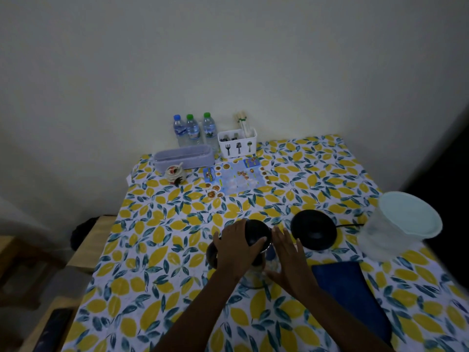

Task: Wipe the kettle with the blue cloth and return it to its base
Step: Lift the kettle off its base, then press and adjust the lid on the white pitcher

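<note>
Both hands — left hand [238, 246] gripping the kettle [256, 232] lid, right hand [289, 262] open against its side — steady it mid-table, off its base [313, 228], blue cloth [347, 290] waiting toward the right edge.

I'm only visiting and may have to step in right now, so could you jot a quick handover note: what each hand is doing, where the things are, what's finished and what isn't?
Left hand: lies over the black lid of the glass-bodied electric kettle; real grip or just resting, unclear.
Right hand: open, flat against the kettle's right side.
Kettle: off its base, standing on the lemon-print tablecloth.
Round black base: bare, just right of and behind the kettle, cord trailing right.
Folded dark blue cloth: flat on the table, right of the right hand, not picked up.
Done: kettle lifted off the base.
Left: take the cloth, wipe the kettle, set it back on the base.
</note>
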The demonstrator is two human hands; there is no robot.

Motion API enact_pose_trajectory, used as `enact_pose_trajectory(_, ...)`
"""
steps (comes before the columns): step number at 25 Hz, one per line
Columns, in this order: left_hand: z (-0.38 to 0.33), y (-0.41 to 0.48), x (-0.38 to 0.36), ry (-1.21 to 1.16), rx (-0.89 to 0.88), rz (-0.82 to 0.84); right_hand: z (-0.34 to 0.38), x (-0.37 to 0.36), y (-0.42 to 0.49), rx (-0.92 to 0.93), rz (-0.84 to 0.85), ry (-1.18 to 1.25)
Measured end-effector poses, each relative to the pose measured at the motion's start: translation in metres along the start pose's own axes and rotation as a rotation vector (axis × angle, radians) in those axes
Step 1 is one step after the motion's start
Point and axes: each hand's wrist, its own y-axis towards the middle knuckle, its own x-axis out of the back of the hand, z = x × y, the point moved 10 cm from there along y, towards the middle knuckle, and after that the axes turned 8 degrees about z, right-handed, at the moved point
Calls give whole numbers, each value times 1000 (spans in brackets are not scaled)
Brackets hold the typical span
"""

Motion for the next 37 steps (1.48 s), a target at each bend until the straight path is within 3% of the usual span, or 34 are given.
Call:
enact_pose_trajectory(6,-8,-7,9,-55,-43,-50,7,4,-1,-2,-34,-21)
enact_pose_trajectory(12,11,-37,37,-793,-70,-60,40,3,-12,77,-39,95)
enact_pose_trajectory(14,21,-50,47,-896,-37,-107,43,2,-16,67,-46,124)
enact_pose_trajectory(21,54,-63,52,-779,148,-288,42,6,-16,65,-30,108)
enact_pose_trajectory(24,40,-65,68,-221,-5,-402,36,16,-21,44,-67,221)
enact_pose_trajectory(26,14,-61,62,25,-132,-358,22,27,-31,33,-126,259)
enact_pose_trajectory(30,-63,-50,22,178,-349,-201,-36,65,-65,-72,-261,291)
enact_pose_trajectory(37,-228,-16,-92,134,-624,85,-191,150,-152,-330,-519,286)
